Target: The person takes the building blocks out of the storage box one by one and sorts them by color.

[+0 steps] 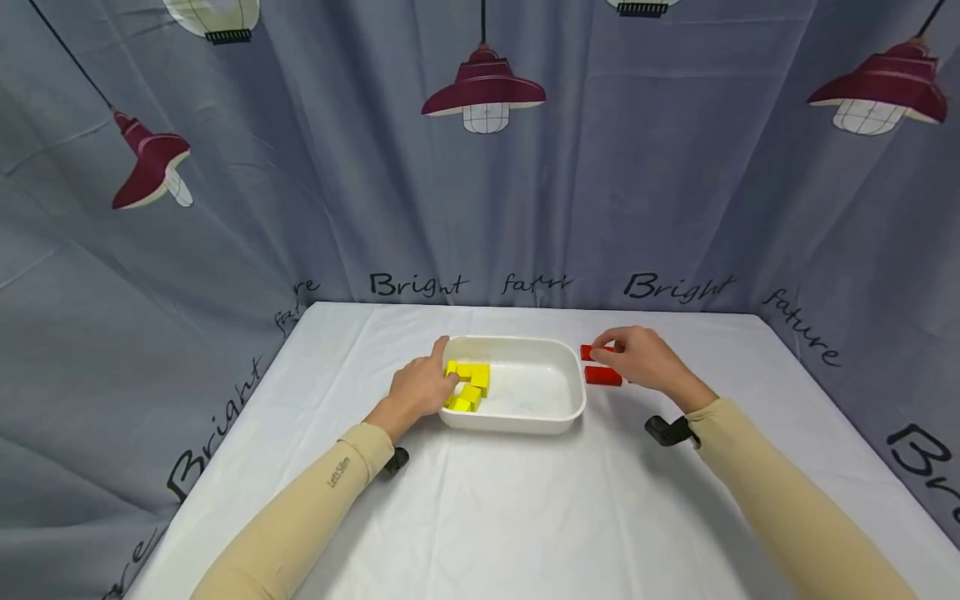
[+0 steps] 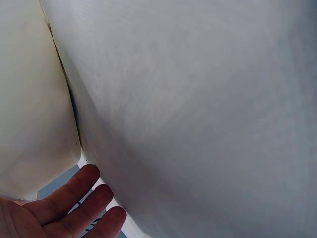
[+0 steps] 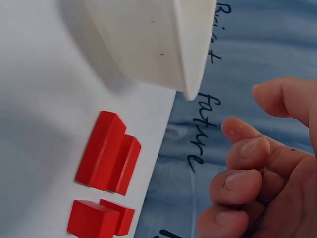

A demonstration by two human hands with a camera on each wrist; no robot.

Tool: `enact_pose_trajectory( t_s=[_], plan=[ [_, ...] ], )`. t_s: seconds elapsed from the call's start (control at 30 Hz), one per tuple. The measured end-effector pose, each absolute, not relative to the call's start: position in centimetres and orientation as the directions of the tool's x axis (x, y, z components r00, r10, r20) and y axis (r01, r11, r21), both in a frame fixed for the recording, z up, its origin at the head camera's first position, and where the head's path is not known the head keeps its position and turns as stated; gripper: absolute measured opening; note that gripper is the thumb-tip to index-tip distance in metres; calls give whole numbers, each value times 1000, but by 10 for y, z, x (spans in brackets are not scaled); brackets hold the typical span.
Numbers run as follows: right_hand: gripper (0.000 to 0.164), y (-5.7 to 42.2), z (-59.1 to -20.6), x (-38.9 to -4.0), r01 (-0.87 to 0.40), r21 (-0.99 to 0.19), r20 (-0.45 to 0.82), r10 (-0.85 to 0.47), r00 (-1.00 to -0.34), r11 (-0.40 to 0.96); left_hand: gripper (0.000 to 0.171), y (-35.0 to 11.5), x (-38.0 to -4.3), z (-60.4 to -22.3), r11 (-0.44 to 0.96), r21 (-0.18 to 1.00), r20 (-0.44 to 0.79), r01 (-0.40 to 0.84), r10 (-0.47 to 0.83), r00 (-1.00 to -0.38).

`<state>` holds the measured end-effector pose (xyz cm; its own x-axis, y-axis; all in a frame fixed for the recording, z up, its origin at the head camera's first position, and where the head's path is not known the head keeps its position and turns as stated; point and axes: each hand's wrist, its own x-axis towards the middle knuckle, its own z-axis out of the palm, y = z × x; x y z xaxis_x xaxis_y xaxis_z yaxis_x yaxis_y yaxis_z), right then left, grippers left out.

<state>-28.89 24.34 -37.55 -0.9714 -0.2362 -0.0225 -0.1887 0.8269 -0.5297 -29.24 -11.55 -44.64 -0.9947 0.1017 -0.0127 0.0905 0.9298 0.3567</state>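
A white plastic tray [image 1: 528, 383] stands on the table with several yellow blocks [image 1: 480, 379] in its left end. My left hand [image 1: 420, 387] holds the tray's left rim, thumb over the inside and the other fingers along the outer wall. In the left wrist view, three fingertips [image 2: 112, 192] show beside the tray wall. My right hand [image 1: 641, 357] hovers by several red blocks [image 1: 603, 377] to the right of the tray. Seen from the right wrist, its fingers are loosely bent, thumb and index apart, with nothing between them. Long and short red blocks [image 3: 101, 151] lie below.
A white cloth covers the table [image 1: 525, 517]. Behind it hangs a grey-blue curtain [image 1: 360, 183] printed with lamps and lettering. A black wrist mount [image 1: 670, 431] sits under the right sleeve, another [image 1: 397, 460] under the left.
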Motion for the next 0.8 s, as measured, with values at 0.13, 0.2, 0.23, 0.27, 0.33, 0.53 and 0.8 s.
enact_pose_trajectory(
  t_s=[0.13, 0.2, 0.23, 0.27, 0.33, 0.53, 0.8],
  plan=[
    [30, 240, -373, -291, -204, -538, -20, -255, -967, 818, 72, -116, -292, -449, 932, 351, -24, 87, 102, -994],
    [30, 239, -370, -292, -213, -535, -6, -257, -967, 817, 72, -116, -292, -449, 932, 349, -15, 95, 106, -994],
    [30, 238, -369, -293, -214, -537, -2, -255, -967, 816, 72, -115, -292, -449, 932, 350, -10, 98, 108, -994],
    [30, 238, -368, -294, -214, -539, -2, -255, -967, 815, 72, -115, -293, -448, 931, 351, -8, 101, 111, -994],
    [29, 236, -366, -295, -207, -541, -12, -254, -967, 815, 72, -114, -293, -447, 929, 355, -9, 103, 113, -994],
    [28, 232, -363, -298, -229, -532, 0, -270, -963, 816, 72, -113, -296, -443, 934, 346, -9, 93, 103, -995],
    [28, 230, -360, -298, -230, -532, -9, -277, -961, 815, 72, -113, -295, -446, 936, 343, -27, 85, 100, -995]
  ],
)
